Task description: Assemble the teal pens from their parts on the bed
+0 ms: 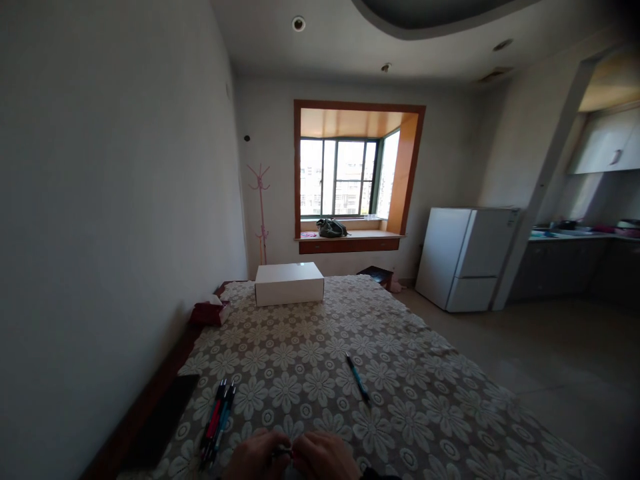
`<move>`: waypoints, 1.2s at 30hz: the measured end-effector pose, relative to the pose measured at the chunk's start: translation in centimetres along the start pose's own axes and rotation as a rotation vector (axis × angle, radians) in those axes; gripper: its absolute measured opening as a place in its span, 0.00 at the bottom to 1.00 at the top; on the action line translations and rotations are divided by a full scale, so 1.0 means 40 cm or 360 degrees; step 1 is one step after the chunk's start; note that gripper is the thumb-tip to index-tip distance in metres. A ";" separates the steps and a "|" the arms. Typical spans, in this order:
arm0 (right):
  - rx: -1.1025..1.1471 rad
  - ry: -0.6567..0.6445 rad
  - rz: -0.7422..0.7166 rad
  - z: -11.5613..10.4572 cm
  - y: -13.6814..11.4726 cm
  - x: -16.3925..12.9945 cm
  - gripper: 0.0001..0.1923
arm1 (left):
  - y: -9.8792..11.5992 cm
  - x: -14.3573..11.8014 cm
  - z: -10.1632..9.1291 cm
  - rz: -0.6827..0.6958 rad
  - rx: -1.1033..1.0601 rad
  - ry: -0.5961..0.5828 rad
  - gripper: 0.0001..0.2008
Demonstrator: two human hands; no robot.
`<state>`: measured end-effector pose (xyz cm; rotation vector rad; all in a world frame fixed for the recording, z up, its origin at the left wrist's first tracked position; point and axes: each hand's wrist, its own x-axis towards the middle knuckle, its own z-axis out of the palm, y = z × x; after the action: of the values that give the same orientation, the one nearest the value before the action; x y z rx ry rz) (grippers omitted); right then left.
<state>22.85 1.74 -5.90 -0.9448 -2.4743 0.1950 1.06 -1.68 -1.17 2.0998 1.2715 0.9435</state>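
Observation:
At the bottom edge of the view, my left hand (256, 456) and my right hand (324, 456) meet with their fingers curled in. A small dark piece (281, 451) shows between the fingertips; its kind is too dim and covered to make out. Left of my hands, several pens (218, 421) in red, blue and black lie side by side on the floral tablecloth (285, 390). One teal and black pen (357, 378) lies alone beyond my right hand, slanting across the cloth.
A black flat panel (163, 421) lies along the table's left side. Farther back are a red tissue pack (209, 313) and a white box (290, 285). A wall (125, 200) borders the table's left; a white fridge (465, 257) stands beyond it at right.

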 end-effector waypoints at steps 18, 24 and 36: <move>-0.0166 -0.0139 0.0054 -0.003 -0.022 0.004 0.03 | -0.008 0.002 -0.006 0.0317 0.0334 -0.0155 0.08; -0.0165 0.0046 -0.0023 -0.009 -0.031 0.006 0.06 | -0.013 -0.004 0.008 0.0352 0.0479 -0.0146 0.17; -0.0183 0.0244 -0.0069 -0.058 -0.061 0.006 0.03 | -0.026 -0.008 0.022 0.0432 0.0561 -0.0034 0.13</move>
<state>22.37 0.00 -3.06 -0.9154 -2.3821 -0.0339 1.06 -1.59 -2.56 2.6006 1.2339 0.8507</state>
